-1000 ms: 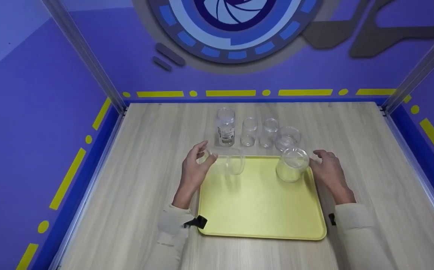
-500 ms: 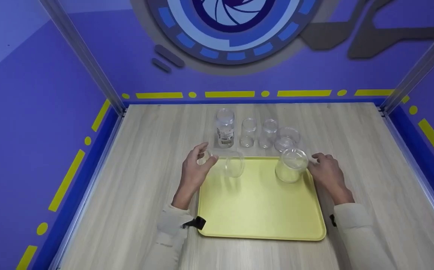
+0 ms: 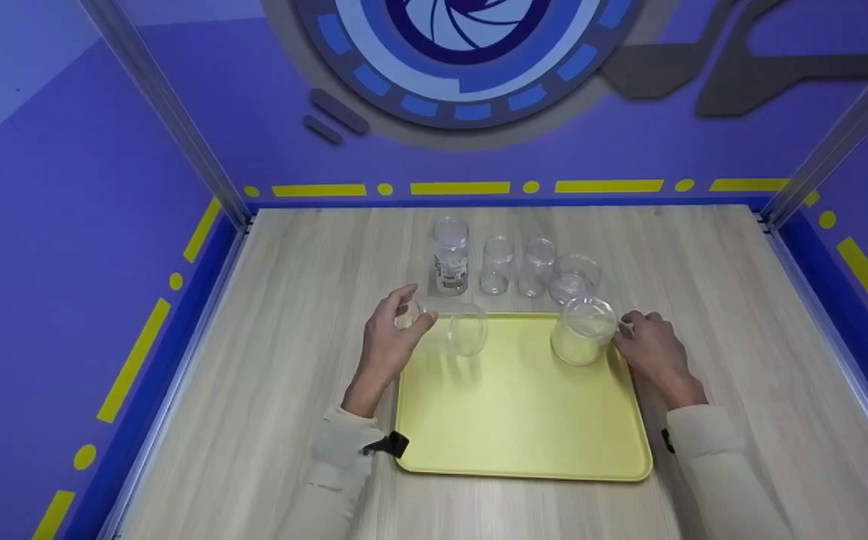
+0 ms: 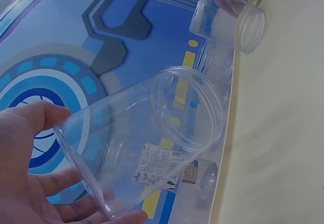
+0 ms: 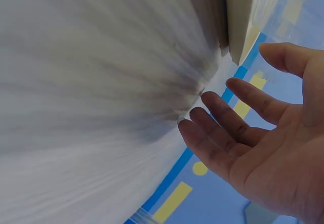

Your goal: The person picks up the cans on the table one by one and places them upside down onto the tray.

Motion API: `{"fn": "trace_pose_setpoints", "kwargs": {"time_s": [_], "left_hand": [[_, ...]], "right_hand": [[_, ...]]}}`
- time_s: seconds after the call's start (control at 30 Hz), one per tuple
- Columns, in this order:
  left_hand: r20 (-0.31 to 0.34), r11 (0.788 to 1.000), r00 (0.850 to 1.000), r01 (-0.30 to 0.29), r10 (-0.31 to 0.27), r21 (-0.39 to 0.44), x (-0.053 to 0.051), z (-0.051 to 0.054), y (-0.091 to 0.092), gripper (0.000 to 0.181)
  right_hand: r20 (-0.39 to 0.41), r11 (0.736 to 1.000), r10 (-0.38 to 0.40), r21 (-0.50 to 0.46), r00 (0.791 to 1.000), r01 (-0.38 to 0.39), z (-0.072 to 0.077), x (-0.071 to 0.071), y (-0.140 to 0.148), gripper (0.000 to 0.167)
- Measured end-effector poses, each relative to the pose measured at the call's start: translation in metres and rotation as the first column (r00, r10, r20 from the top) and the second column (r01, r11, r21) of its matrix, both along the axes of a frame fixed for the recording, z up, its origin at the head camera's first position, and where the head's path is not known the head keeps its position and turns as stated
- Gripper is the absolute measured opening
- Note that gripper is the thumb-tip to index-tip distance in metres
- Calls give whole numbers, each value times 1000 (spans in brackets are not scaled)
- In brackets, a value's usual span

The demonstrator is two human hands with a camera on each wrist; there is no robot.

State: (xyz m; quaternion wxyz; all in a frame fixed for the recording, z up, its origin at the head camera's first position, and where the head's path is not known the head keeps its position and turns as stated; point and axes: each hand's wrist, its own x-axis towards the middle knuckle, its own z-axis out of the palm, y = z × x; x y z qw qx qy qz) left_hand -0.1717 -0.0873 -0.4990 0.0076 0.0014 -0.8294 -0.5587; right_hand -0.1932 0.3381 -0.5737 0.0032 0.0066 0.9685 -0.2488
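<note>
Left hand [image 3: 390, 334] gripping sideways jar [image 4: 139, 140], right hand [image 3: 651, 347] loosely spread beside upright jar [image 3: 584, 332]

Pale wood-grain table [image 3: 291, 330], streaks running front to back! Yellow tray [image 3: 524, 420] lies flat across its middle, corners rounded, rim raised. Behind tray, see-through line-up straight on wood: tall labelled bottle [image 3: 452, 259] upright at left; next, slim clear jar [image 3: 497, 264]; just beside, similar clear jar [image 3: 537, 268]; right end, low wide container [image 3: 578, 276].
</note>
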Motion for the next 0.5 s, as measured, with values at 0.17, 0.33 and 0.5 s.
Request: {"fn": "trace_pose_setpoints", "kwargs": {"time_s": [0.17, 0.33, 0.5], "left_hand": [[-4, 1000, 1000, -2, 2, -16, -1, 0, 0, 61], [-14, 1000, 1000, 10, -10, -24, -2, 0, 1, 60], [-7, 999, 1000, 21, -21, -28, -3, 1, 1, 60]], "right_hand": [[2, 1000, 12, 28, 1000, -12, -2, 0, -1, 48], [11, 997, 53, 51, 999, -54, -4, 1, 0, 43], [14, 992, 91, 91, 996, -92, -5, 1, 2, 40]]}}
